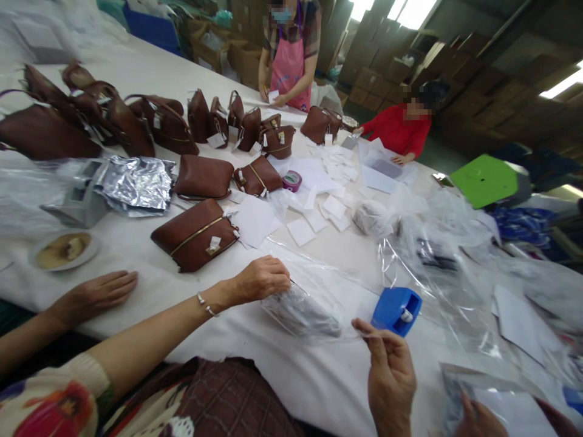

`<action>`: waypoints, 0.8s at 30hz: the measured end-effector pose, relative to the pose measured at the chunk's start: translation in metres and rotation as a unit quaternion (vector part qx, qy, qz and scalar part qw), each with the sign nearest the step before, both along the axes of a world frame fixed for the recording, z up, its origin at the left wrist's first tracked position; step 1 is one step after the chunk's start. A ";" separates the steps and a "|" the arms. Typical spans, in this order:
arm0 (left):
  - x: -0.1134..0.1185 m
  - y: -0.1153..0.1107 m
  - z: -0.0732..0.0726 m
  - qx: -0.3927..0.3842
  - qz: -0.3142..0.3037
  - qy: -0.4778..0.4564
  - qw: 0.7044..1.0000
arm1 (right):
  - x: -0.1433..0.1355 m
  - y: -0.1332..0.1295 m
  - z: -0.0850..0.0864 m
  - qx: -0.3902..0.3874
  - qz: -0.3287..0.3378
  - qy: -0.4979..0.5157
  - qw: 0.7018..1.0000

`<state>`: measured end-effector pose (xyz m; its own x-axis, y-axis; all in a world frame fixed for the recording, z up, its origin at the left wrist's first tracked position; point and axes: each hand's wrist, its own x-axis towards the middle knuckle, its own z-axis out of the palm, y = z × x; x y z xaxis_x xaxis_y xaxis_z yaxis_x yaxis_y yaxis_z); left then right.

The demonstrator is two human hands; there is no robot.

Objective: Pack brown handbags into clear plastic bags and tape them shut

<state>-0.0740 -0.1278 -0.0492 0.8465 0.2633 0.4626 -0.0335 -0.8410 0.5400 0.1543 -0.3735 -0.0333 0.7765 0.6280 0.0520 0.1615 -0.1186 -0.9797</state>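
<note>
A clear plastic bag (303, 309) with a grey wrapped item inside lies on the white tablecloth. My left hand (260, 279), with a silver bracelet on its wrist, has its fingers closed at the bag's left end. At the other end, my right hand (389, 358) pinches the bag's clear edge between thumb and finger. Just beyond that hand is a blue tape dispenser (397, 311). A brown leather bag (195, 235) with a gold zip and a white tag lies beyond my left forearm.
More brown bags (203, 176) stand farther back, near silver foil packaging (134, 185), a purple tape roll (291, 180) and white cards (300, 232). Plastic wrapping (437, 243) covers the right side. Another person's hand (98, 296) rests at left; others work at lower right and across the table.
</note>
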 end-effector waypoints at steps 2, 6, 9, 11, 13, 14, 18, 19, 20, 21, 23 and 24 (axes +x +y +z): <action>-0.006 -0.001 0.001 -0.056 0.017 -0.030 0.998 | 0.000 0.001 0.002 0.006 -0.009 0.004 1.000; -0.011 -0.002 0.001 -0.350 0.165 -0.118 0.914 | -0.005 0.004 0.006 0.048 -0.037 0.032 0.998; -0.008 -0.002 -0.005 -0.586 0.229 -0.240 0.739 | -0.009 0.005 0.007 0.058 -0.060 0.040 0.996; -0.008 -0.001 -0.009 -0.642 0.205 -0.277 0.685 | -0.007 0.003 0.006 0.059 -0.061 0.038 0.996; -0.015 0.002 -0.011 -0.639 0.152 -0.279 0.701 | -0.001 -0.003 0.002 0.068 -0.045 0.048 0.996; -0.020 0.005 -0.011 -0.630 0.116 -0.268 0.720 | 0.004 -0.006 0.000 0.066 -0.028 0.059 0.996; -0.039 0.018 -0.011 -0.552 0.019 -0.084 0.829 | 0.017 -0.014 -0.017 -0.019 0.065 0.094 0.993; -0.039 0.020 -0.010 -0.534 0.018 -0.048 0.844 | 0.018 -0.012 -0.020 -0.041 0.085 0.091 0.991; -0.037 0.022 -0.009 -0.522 0.028 -0.036 0.852 | 0.017 -0.007 -0.023 -0.053 0.100 0.085 0.990; -0.032 0.023 -0.008 -0.515 0.044 -0.045 0.855 | 0.015 0.000 -0.023 -0.052 0.106 0.083 0.990; -0.015 0.023 -0.001 -0.512 0.080 -0.096 0.850 | 0.013 0.019 -0.019 -0.016 0.081 0.092 0.992; -0.005 0.024 0.003 -0.513 0.100 -0.123 0.844 | 0.013 0.030 -0.015 0.010 0.053 0.102 0.993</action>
